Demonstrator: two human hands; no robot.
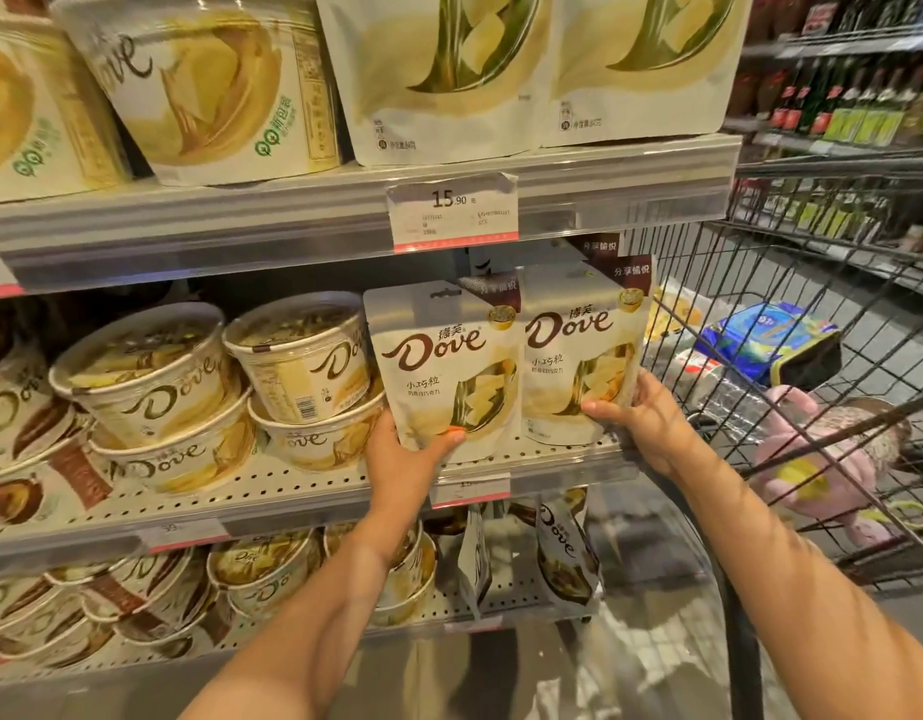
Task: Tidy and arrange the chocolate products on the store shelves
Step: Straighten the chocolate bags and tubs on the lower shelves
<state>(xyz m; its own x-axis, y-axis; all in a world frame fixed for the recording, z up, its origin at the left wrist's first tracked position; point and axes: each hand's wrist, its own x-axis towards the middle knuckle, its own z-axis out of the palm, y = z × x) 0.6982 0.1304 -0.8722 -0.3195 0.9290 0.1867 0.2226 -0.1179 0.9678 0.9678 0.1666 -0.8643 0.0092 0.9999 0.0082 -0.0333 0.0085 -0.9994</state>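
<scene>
Gripping both Dove pouches (pixel 444 371) beside the price tag (pixel 451 213), your left hand (pixel 407 454) and right hand (pixel 641 418) pinch soft, crinkly bottoms; probably light, so hold low.

Supermarket aisle, stocked shelves (pixel 303 491), price tag (pixel 452 211), wire shopping trolley (pixel 792 283)

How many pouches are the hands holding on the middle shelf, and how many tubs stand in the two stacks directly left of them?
White Dove stand-up pouches: 2
Cream round Dove plastic tubs: 4
Total: 6
</scene>
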